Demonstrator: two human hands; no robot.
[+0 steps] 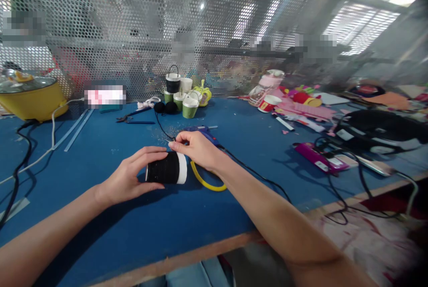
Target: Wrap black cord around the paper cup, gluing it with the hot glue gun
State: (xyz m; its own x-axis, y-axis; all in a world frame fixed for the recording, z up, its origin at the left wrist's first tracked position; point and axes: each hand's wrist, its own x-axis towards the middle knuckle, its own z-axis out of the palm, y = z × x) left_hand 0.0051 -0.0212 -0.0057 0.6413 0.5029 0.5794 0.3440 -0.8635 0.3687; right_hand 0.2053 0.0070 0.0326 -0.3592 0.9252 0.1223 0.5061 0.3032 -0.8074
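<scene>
My left hand [132,175] is wrapped around a paper cup [163,168] lying on its side, its wall covered in black cord and its white rim facing right. Just above the cup, my right hand [194,146] pinches a black cord [162,128] between thumb and fingers. That cord runs back to two black yarn balls [165,107]. Behind the right hand lies a blue glue gun [209,135], partly hidden. A yellow curved piece [210,186] rests beneath my right wrist; part of it is covered.
Small wrapped cups [190,107] stand stacked at the back, near pliers [125,117]. A yellow pot [33,97] sits far left. To the right are a red cup [268,104], a purple case [319,158], a black bag [381,133] and loose cables. Perforated metal panels close off the back.
</scene>
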